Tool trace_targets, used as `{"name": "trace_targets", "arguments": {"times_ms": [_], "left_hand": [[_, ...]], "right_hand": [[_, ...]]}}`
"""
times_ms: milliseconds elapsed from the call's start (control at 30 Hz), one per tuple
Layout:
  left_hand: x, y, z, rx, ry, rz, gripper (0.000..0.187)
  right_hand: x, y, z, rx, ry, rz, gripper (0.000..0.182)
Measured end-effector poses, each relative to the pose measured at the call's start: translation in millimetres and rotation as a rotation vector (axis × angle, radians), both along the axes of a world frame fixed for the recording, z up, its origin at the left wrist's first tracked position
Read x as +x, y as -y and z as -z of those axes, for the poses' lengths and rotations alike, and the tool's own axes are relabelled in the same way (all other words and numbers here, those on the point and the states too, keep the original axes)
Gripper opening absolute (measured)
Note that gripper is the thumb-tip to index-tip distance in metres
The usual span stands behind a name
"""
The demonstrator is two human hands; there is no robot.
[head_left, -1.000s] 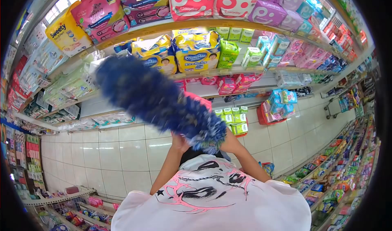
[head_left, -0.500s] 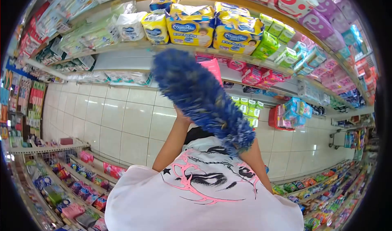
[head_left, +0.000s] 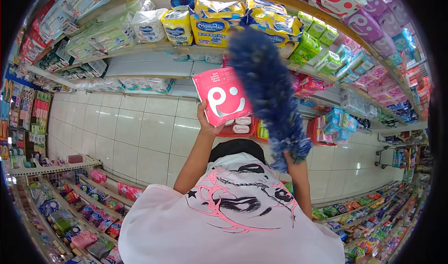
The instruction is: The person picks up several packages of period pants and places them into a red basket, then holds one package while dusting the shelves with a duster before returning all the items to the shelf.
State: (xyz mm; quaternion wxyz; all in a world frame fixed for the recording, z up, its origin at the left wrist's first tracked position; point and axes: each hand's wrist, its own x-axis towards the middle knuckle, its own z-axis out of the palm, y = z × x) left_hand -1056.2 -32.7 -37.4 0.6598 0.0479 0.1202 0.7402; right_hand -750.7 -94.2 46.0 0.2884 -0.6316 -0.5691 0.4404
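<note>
My left hand grips the lower left side of a pink pack of period pants, its front with a white smiling logo turned up toward me. A fluffy blue duster is in my right hand, whose fingers are partly covered by the fibres. The duster points up and forward, blurred at its far end. It overlaps the right edge of the pack in this view and hides part of the yellow diaper packs on the shelf behind.
A shelf unit full of diapers and pads curves across the front. Red baskets with packs stand low on the tiled floor, one basket at the right. Racks of small packs flank me on both sides, and a trolley stands far right.
The duster has swung to the right, away from over the pink pack, and now points more upright. The pack and my left hand show much more fully.
</note>
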Motion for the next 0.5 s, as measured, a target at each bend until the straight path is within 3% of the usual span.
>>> {"name": "trace_targets", "arguments": {"times_ms": [67,100,133,167,267,300,367,400,433,500], "left_hand": [[-3.6,-1.2,40.7,0.023,-0.068,0.029,0.057],[-4.6,-0.2,54.9,0.049,-0.133,0.054,0.053],[2.1,2.2,33.1,-0.057,0.007,0.055,0.05],[8.8,4.6,10.4,-0.164,0.15,0.04,0.049],[-19.7,-16.8,100.1,0.211,0.739,0.199,0.051],[-16.8,-13.8,86.4,0.205,0.586,0.172,0.051],[-1.2,1.8,9.9,0.07,0.153,0.049,0.053],[1.9,4.9,-8.5,0.027,0.058,0.015,0.053],[5.2,6.8,-21.4,0.002,-0.001,-0.012,0.054],[1.4,4.1,-0.4,-0.018,-0.011,0.01,0.058]], "right_hand": [[-1.8,2.9,-6.7,0.179,0.255,-0.41,0.053],[-14.4,0.3,-19.2,0.189,0.177,-0.434,0.048],[-27.0,-2.5,-31.7,0.196,0.098,-0.46,0.043],[-30.0,-3.2,-34.4,0.045,0.079,-0.503,0.039],[-33.2,-6.3,-23.2,-0.04,0.124,-0.403,0.033],[-34.8,-7.7,-22.9,-0.041,0.119,-0.395,0.033],[-35.9,-11.4,-24.9,0.123,0.061,-0.34,0.034],[-32.6,-11.5,-29.3,0.018,0.021,-0.329,0.037],[-29.9,-11.6,-27.7,0.012,0.019,-0.323,0.037],[-25.5,-10.8,-23.3,0.033,0.07,-0.314,0.038]]}}
